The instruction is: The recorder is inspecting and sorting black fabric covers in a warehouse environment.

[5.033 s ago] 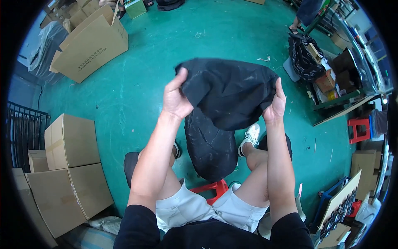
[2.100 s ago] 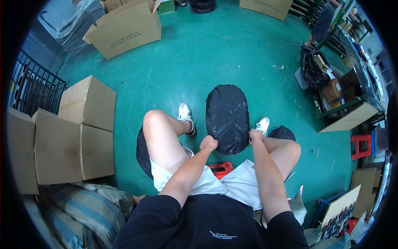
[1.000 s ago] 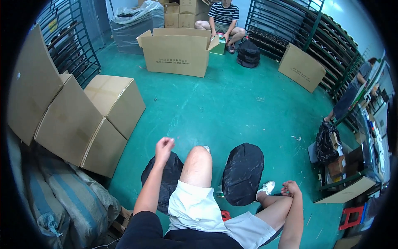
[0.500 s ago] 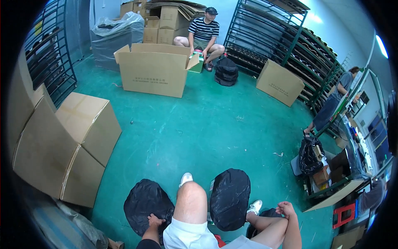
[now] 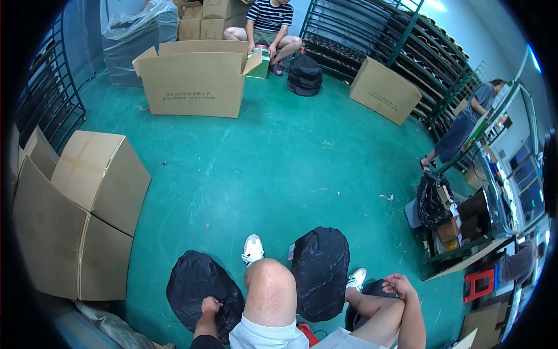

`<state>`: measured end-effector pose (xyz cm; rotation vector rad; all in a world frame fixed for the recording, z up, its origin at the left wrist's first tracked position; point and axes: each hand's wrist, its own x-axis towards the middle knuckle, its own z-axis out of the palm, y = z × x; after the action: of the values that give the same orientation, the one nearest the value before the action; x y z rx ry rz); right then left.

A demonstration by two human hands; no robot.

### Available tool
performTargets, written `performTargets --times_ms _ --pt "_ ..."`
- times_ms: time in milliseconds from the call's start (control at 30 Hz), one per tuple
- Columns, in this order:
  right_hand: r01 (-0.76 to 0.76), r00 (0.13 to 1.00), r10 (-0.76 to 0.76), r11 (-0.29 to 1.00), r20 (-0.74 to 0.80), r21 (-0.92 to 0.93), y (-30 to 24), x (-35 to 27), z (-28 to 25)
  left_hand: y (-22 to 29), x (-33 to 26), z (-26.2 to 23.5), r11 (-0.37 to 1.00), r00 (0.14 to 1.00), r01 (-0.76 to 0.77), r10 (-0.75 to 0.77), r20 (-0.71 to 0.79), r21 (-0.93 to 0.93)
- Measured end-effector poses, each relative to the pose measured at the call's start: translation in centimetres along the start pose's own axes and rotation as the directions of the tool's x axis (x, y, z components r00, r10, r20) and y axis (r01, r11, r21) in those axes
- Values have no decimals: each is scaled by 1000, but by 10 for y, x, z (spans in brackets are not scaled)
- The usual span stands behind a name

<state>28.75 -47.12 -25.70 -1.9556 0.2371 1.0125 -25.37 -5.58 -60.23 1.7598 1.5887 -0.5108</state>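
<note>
On the floor left of my bare knee lies a rounded bundle in black plastic (image 5: 195, 282), its surface creased. My left hand (image 5: 211, 304) is on its near side, fingers curled closed against the plastic. Between my legs stands a second black plastic bundle (image 5: 320, 273), with a pale printed edge showing at its left side; neither hand touches it. My right hand (image 5: 397, 285) hovers by my right knee with its forearm along the thigh, fingers loosely bent and apart, holding nothing. Another black bundle (image 5: 375, 289) is partly hidden behind my right leg.
Large cartons (image 5: 96, 174) stand at the left. An open carton (image 5: 192, 84) is farther off, near a seated person (image 5: 267, 26) handling a green box (image 5: 258, 64) beside a black bundle (image 5: 304, 75). Racks line the back. At the right are a workbench, a red stool (image 5: 479, 285) and a standing person.
The view has tilted down and shifted, so the far cartons and people sit higher in it. My left hand's fingers look more tightly curled on the black bundle. My right hand stays by the knee.
</note>
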Motion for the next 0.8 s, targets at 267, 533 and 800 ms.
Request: performTargets --times_ms 267,533,800 --pt "85 995 -77 985 57 -150 4 2 9 -12 -16 -47 995 990 -77 83 116 -55" --pt "340 939 -336 861 79 -380 37 11 -6 12 -79 -96 962 905 -247 271 -328 113" --pt "435 893 -443 809 75 -396 26 9 21 -2 -58 -222 734 557 -591 73 -827 -333"
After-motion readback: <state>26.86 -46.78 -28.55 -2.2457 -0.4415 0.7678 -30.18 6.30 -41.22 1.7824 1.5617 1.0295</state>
